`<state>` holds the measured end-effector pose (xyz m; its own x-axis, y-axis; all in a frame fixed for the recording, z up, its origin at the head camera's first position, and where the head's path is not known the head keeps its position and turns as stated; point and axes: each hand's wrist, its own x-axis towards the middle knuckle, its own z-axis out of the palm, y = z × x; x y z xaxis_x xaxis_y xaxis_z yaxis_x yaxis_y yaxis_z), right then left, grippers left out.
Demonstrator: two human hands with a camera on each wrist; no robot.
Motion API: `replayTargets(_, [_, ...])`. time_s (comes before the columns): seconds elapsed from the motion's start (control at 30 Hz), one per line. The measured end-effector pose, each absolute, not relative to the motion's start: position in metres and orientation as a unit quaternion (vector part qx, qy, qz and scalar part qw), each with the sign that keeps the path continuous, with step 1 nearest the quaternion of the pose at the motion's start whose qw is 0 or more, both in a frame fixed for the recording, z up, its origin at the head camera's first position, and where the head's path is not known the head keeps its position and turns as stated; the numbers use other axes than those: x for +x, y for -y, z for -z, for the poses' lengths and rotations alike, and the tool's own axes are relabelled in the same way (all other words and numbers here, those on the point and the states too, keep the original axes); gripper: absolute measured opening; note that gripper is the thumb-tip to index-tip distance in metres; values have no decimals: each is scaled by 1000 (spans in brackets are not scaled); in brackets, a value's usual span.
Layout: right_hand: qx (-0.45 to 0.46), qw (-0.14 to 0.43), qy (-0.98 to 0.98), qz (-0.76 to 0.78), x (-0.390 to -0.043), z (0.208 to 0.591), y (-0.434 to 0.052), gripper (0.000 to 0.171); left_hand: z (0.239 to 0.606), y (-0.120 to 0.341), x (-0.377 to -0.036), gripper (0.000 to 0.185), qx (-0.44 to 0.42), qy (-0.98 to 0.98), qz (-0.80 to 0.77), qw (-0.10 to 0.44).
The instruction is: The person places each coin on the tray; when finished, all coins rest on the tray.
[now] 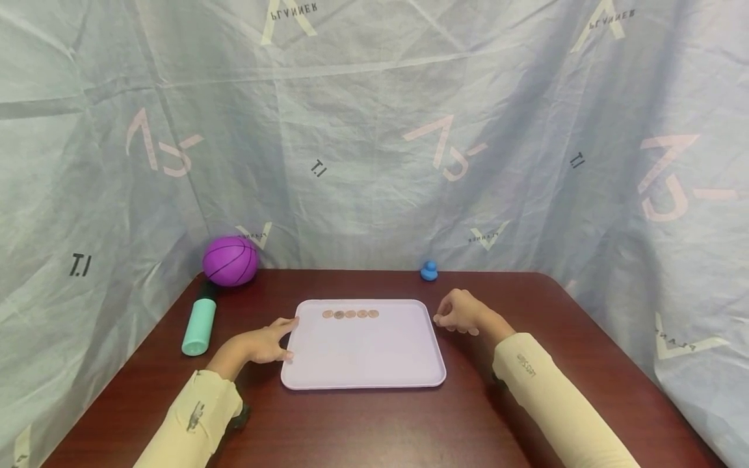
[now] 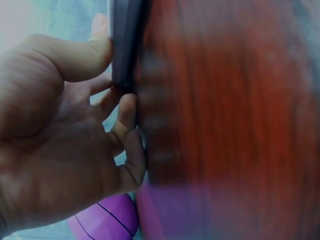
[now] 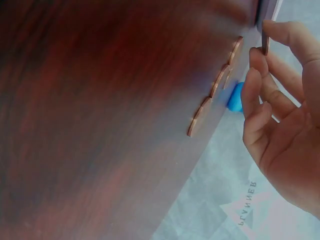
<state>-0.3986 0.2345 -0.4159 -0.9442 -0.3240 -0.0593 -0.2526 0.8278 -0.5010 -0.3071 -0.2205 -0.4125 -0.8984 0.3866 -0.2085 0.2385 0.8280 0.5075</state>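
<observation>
A pale lilac tray [image 1: 365, 354] lies on the dark reddish-brown table, with a row of several copper-coloured coins [image 1: 350, 314] near its far edge. My left hand [image 1: 266, 343] rests at the tray's left side, thumb and forefinger spread against the rim. In the left wrist view, its other fingers lie loosely bent by the tabletop. Just off the tray's right edge, my right hand [image 1: 462, 313] pinches a coin [image 3: 265, 40] between thumb and forefinger. Below that hand, several more coins [image 3: 218, 82] lie on the table, overlapping in a line; the hand hides them in the head view.
A purple ball [image 1: 231, 261] sits at the table's back left corner, with a mint-green bottle [image 1: 199, 326] with a black top lying in front of it. A blue rubber duck [image 1: 430, 271] stands near the back edge. Grey printed cloth [image 1: 374, 149] hangs behind the table [image 1: 363, 429].
</observation>
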Motion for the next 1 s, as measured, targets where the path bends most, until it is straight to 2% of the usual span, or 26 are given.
replayTargets(0.3, [-194, 25, -946, 257, -397, 407, -222, 12, 412, 221, -308, 85, 170, -942, -246, 150])
replayTargets(0.6, [-212, 15, -946, 244, -395, 405, -202, 17, 414, 221, -308, 85, 170, -941, -251, 149])
replayTargets(1.0, [-282, -6, -935, 216, -397, 403, -173, 10, 413, 222, -308, 84, 176, -942, -246, 147])
